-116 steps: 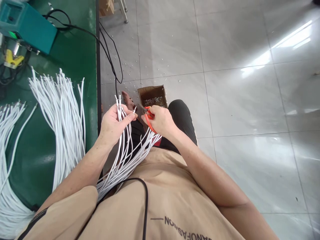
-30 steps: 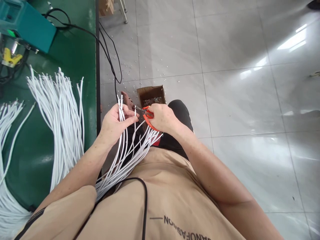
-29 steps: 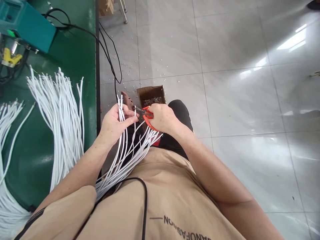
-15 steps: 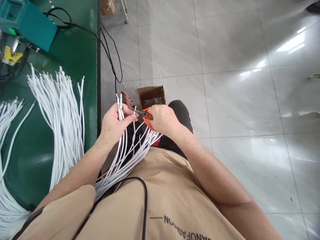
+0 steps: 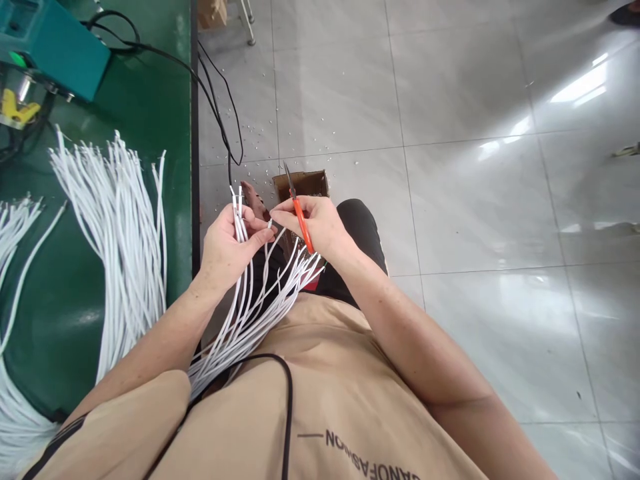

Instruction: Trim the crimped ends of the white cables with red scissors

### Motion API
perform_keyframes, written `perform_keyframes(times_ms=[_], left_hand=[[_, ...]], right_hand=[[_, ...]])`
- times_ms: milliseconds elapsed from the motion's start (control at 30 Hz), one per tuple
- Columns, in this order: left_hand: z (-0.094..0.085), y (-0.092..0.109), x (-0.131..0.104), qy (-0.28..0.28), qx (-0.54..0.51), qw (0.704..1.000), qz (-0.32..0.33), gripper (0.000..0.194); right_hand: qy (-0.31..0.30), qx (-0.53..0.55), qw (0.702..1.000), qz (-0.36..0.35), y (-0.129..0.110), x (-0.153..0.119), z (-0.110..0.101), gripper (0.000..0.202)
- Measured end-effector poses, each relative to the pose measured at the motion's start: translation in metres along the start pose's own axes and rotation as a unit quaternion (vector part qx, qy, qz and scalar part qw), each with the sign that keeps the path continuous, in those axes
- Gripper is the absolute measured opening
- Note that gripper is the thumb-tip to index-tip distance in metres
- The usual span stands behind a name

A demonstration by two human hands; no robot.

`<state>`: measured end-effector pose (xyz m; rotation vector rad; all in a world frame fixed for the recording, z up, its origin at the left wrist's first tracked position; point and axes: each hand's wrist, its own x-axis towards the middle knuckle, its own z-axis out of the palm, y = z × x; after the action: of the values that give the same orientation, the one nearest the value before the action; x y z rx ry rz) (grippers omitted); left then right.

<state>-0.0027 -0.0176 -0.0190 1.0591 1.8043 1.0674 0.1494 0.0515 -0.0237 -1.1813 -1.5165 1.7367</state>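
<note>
My left hand (image 5: pixel 225 240) is closed around several white cables (image 5: pixel 240 223), whose ends stick up past the fingers. Between its thumb and fingertips one single cable end stands apart from the others. My right hand (image 5: pixel 317 223) grips orange-handled scissors (image 5: pixel 301 217) in its palm, blades pointing up and away from the cables. The thumb and index fingertips of that hand come together at the single cable's end; whether they pinch it is too small to tell. More loose white cables (image 5: pixel 280 300) run across my lap below both hands.
An open cardboard box (image 5: pixel 315 180) with small scraps stands on the floor below my hands. White bits litter the tiles (image 5: pixel 350 100). On the green table (image 5: pixel 177 100) at left lie white cable bundles (image 5: pixel 125 253) and a teal machine (image 5: pixel 65 50). A black cord (image 5: pixel 220 120) hangs off its edge.
The scissors have swung from pointing left at the single cable's end to pointing upward. My right thumb and index finger have moved to that end. My left hand keeps its hold.
</note>
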Motion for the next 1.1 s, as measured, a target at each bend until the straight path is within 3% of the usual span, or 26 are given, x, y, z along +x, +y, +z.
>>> perform_keyframes(times_ms=[233, 400, 500, 567, 733, 933, 1100], left_hand=[[0.000, 0.004, -0.002, -0.012, 0.005, 1.000, -0.016, 0.031], [-0.001, 0.001, 0.000, -0.116, -0.174, 0.976, -0.061, 0.026], [-0.003, 0.000, 0.001, -0.170, -0.217, 0.956, -0.101, 0.027], [-0.005, 0.000, 0.002, -0.170, -0.219, 0.954, -0.115, 0.030], [-0.003, 0.001, 0.003, -0.101, -0.198, 0.970, -0.097, 0.037], [-0.001, 0.000, 0.003, -0.085, -0.182, 0.978, -0.065, 0.035], [-0.003, 0.000, 0.003, -0.102, -0.193, 0.973, -0.073, 0.028]], right_hand=[[0.000, 0.148, 0.987, 0.062, 0.001, -0.002, 0.007, 0.008], [-0.062, 0.287, 0.955, 0.053, 0.010, -0.003, 0.016, 0.004], [-0.083, 0.312, 0.945, 0.052, 0.012, -0.003, 0.022, 0.006], [-0.055, 0.297, 0.951, 0.061, 0.011, -0.004, 0.024, 0.010], [0.077, 0.183, 0.977, 0.075, 0.005, -0.007, 0.020, 0.022], [0.040, 0.126, 0.990, 0.042, 0.013, -0.008, 0.020, 0.016], [0.115, -0.031, 0.993, 0.016, 0.024, -0.003, 0.016, 0.022]])
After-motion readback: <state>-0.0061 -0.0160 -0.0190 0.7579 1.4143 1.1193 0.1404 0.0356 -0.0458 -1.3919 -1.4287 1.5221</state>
